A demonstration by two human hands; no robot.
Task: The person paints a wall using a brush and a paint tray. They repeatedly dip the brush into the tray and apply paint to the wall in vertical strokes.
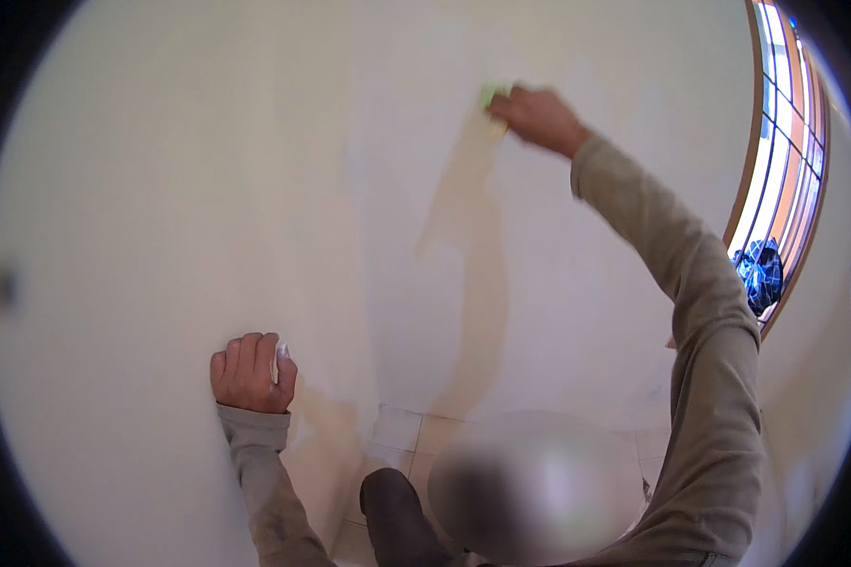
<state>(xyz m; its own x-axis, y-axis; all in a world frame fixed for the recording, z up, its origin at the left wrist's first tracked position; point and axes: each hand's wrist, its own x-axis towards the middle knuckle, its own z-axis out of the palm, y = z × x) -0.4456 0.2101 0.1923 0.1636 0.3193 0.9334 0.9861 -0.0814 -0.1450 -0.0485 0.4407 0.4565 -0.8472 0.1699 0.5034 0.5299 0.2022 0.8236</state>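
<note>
My right hand (542, 119) is raised at the upper middle, its fingers closed on a small light-green pad (494, 93). The pad meets a pale painted wall (581, 283); its far side is hidden by my fingers. Lower left, my left hand (252, 375) is curled with its knuckles up, close against the adjoining pale wall (128, 212). A bit of white shows at the thumb tip and between thumb and forefinger. Whether that is a held thing or residue, I cannot tell.
The two walls join in a corner left of centre. A wood-framed window (780, 156) with dark bars curves along the right, a blue bundle (760, 276) at its lower end. Below are floor tiles (397, 429), my dark-clad knee (397, 510) and a blurred round patch.
</note>
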